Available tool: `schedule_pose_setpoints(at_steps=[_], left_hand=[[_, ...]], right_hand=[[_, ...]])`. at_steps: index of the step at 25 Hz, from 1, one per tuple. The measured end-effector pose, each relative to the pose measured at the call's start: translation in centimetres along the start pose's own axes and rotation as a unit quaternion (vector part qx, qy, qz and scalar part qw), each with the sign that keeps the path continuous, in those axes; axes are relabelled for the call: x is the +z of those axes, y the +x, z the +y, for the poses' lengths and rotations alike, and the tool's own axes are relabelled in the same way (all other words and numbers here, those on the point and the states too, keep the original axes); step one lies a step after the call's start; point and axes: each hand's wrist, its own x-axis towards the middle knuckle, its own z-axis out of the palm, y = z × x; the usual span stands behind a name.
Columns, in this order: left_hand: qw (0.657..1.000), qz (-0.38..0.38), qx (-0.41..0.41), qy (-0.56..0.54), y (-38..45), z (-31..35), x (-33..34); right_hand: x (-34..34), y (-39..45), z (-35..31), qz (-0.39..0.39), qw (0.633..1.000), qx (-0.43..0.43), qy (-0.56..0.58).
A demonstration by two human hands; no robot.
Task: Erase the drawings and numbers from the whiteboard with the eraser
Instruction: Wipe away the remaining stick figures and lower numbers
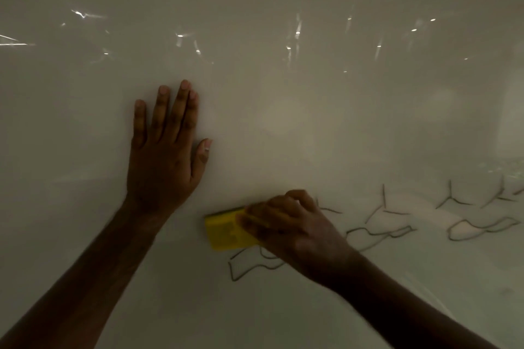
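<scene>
A glossy whiteboard [283, 122] fills the whole view. My right hand [289, 229] grips a yellow eraser [226, 231] and presses it flat on the board, just above a dark outlined drawing [249, 266]. More dark line drawings [380, 231] run to the right toward the edge of view, with another outlined shape [482, 228] farther right. My left hand [167, 150] lies flat on the board to the upper left of the eraser, fingers spread, holding nothing.
Bright light reflections [295, 34] speckle the upper part of the board. The scene is dim. The board's upper and left areas carry no visible marks.
</scene>
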Motion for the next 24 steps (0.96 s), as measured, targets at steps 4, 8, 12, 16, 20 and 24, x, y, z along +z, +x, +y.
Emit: schedule_pose_setpoints(at_steps=[4, 8, 12, 16, 20, 24], left_hand=[[1.000, 0.005, 0.000, -0.005, -0.2, 0.0, -0.1], [1.000, 0.009, -0.007, 0.002, -0.2, 0.2, 0.1], [1.000, 0.014, -0.023, 0.007, -0.4, 0.7, 0.4], [0.999, 0.015, -0.039, -0.002, -1.2, 1.4, 0.6], [0.999, 0.018, -0.044, -0.010, -1.4, 1.7, 0.5], [0.999, 0.001, -0.045, -0.005, -1.1, 2.1, 0.3]], right_hand=[[-1.3, -4.3, 1.0, -0.037, 0.999, -0.022, 0.002], [-4.3, -4.8, 5.8, 0.007, 0.998, 0.067, -0.017], [-3.1, -2.1, 6.3, 0.049, 0.991, 0.123, -0.005], [-2.7, -5.6, 4.5, -0.003, 0.998, 0.058, 0.006], [-4.5, -9.8, 6.6, -0.013, 0.997, 0.074, -0.018], [-6.5, -7.5, 11.1, 0.060, 0.982, 0.176, -0.038]])
